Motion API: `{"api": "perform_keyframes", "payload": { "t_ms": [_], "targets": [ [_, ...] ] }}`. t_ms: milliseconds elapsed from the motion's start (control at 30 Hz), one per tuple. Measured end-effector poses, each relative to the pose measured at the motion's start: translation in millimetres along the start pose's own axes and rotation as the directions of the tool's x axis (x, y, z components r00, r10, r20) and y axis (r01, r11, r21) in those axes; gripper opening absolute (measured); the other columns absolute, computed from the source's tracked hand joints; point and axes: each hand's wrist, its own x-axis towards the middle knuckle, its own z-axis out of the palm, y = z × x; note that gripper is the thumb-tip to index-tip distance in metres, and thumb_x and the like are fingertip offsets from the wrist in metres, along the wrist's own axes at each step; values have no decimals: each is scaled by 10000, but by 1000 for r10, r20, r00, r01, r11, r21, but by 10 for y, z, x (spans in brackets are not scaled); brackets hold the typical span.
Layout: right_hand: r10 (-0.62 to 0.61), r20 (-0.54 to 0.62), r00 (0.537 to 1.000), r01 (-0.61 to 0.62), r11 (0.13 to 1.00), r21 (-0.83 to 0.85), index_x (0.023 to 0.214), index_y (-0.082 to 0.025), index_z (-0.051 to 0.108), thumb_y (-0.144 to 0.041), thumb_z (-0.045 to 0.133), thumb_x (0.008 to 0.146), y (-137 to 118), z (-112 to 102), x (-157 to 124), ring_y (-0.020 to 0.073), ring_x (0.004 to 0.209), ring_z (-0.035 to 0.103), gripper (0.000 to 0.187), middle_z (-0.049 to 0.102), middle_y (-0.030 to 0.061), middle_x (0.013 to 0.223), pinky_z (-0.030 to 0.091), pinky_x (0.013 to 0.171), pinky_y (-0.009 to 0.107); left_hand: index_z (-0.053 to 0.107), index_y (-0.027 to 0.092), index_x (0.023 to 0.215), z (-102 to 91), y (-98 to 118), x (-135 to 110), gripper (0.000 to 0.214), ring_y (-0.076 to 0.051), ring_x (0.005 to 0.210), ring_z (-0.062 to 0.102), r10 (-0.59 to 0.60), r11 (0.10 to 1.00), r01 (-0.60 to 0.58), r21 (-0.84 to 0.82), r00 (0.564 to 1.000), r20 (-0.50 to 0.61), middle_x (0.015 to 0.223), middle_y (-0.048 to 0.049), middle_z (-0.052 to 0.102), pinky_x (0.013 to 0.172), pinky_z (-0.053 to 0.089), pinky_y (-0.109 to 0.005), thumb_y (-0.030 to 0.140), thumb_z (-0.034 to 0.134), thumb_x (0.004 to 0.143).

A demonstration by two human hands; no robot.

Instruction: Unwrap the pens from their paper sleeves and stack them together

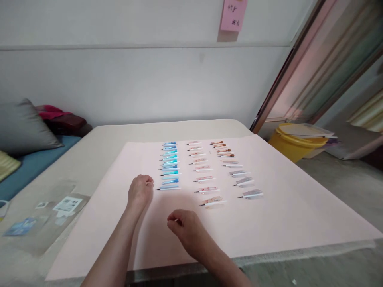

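Observation:
A large pale pink sheet [287, 207] covers the table. On it lie three columns of small pens or sticks with paper tags: a blue column [170, 164], a pink column [203, 172] and a brown-to-grey column [236, 169]. My left hand [140, 191] rests on the sheet with fingers curled, just left of the nearest blue piece [168, 187]. My right hand [185, 229] hovers lower, fingers loosely curled in a pinch; whether it holds anything is not visible.
Clear plastic bags with printed labels [64, 205] lie on the table's left part. A grey cushion [22, 127] and red cloth [56, 115] sit at far left. A yellow bucket [295, 143] stands right of the table. A pink note [233, 15] hangs on the wall.

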Motion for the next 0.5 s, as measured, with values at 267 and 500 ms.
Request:
{"api": "perform_keyframes", "payload": {
  "t_ms": [267,500],
  "targets": [
    [-139,99,985,171,790,-588,837,-181,623,-205,460,833,21,174,-128,187,735,626,166,648,50,827,413,622,264,614,194,981,357,294,-277,301,-183,915,478,322,947,-322,1,947,-5,962,-63,562,775,389,-284,79,405,798],
    [-205,184,961,275,680,-680,856,-180,602,-139,502,798,148,176,-213,193,709,616,123,631,43,793,424,610,271,600,198,982,588,517,-303,351,-210,848,442,400,900,-384,206,915,-43,951,-84,511,738,377,-329,33,348,803]
  ]
}}
